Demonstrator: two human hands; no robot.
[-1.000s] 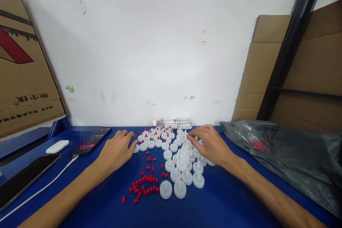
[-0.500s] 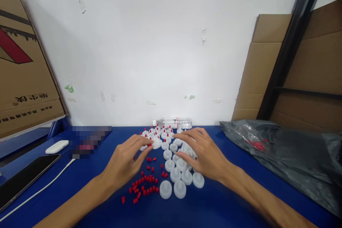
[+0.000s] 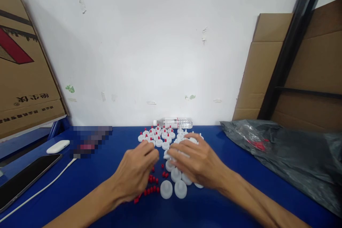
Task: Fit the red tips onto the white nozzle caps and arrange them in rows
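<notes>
My left hand (image 3: 139, 167) is over the small red caps (image 3: 151, 189), partly covering them. Its fingers are curled together, and what they pinch, if anything, is hidden. To the right, my right hand (image 3: 193, 158) reaches across the white nozzle lids (image 3: 180, 188). Its fingertips are closed round one white nozzle lid (image 3: 166, 155), which looks tilted and is partly hidden by the fingers. Behind both hands stand several white lids with red tips (image 3: 159, 141), grouped close together.
A clear plastic bottle (image 3: 177, 123) lies against the wall. On the left are a phone (image 3: 26, 178), a white case (image 3: 58, 146) and a white cable (image 3: 50, 183). A dark plastic bag (image 3: 288, 156) covers the right side of the blue table (image 3: 213, 210). Cardboard (image 3: 263, 64) leans behind.
My left hand has moved down from the red-tipped lids to the loose red caps and curled its fingers. My right hand has moved slightly left and down, closing on a white lid.
</notes>
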